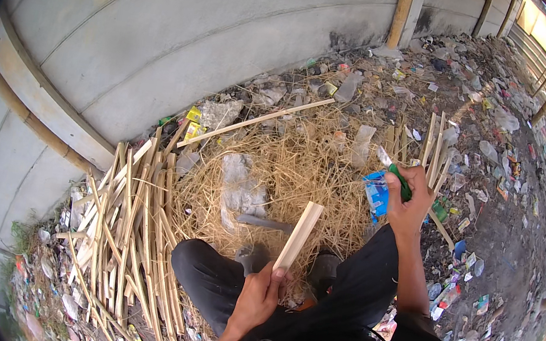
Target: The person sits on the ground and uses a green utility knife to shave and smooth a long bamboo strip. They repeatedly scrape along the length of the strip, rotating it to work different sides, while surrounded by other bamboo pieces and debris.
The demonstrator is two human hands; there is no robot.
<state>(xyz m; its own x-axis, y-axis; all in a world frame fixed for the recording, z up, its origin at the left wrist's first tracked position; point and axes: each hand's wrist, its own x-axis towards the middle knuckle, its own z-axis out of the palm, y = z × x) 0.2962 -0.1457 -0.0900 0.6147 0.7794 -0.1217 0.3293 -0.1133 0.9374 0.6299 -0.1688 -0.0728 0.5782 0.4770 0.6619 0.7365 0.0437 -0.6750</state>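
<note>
My left hand (259, 296) is closed around the lower end of a split bamboo strip (299, 236), which stands tilted up in front of my knees. Over on the right, my right hand (408, 202) is raised with its fingers wrapped round a knife with a green handle (400, 180). A pale pointed tip sticks out past the thumb; the rest lies behind the fingers. The knife and the strip are apart. Below the strip's upper end, a dark grey flat bar (266, 223) lies against a pale, rough block (243, 187) on the ground.
Long bamboo strips (140, 236) are heaped at my left, and more strips (435, 150) lean beyond my right hand. Straw-like shavings (315, 162) cover the ground ahead. A blue packet (376, 196) lies beside my right hand. Litter spreads rightward; a grey wall (222, 33) stands behind.
</note>
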